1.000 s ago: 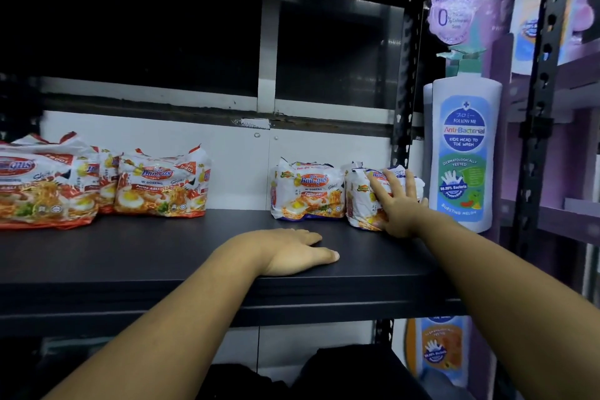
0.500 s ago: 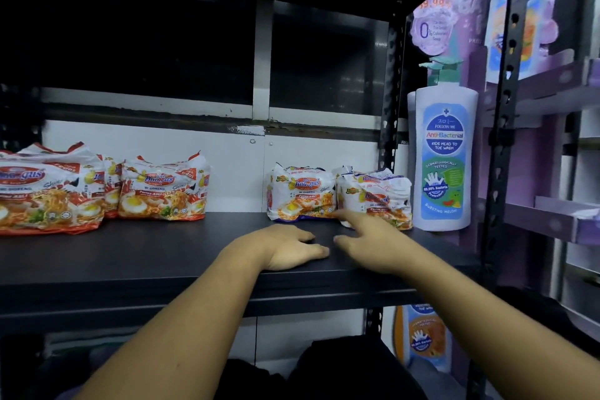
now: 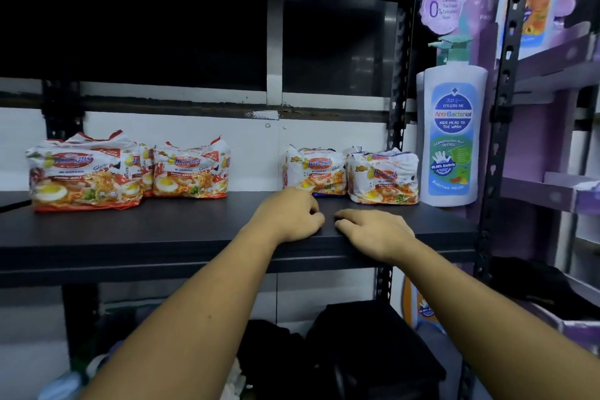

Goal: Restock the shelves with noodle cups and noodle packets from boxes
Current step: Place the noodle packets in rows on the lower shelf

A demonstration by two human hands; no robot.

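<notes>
The dark shelf (image 3: 130, 237) ran across the middle of the frame, with a tall soap bottle (image 3: 451, 140) standing at its right end. Noodle packets sat along its back: a red pile (image 3: 87, 172) at centre left and a white pair (image 3: 350, 175) just beside the bottle, with bare board between. At the front edge, the left hand (image 3: 292, 217) and right hand (image 3: 373, 230) rested palms down, fingers loosely bent, holding nothing. It looked like a pause between loads. The next move probably called for fetching more packets from a box, none in view, to fill that gap.
</notes>
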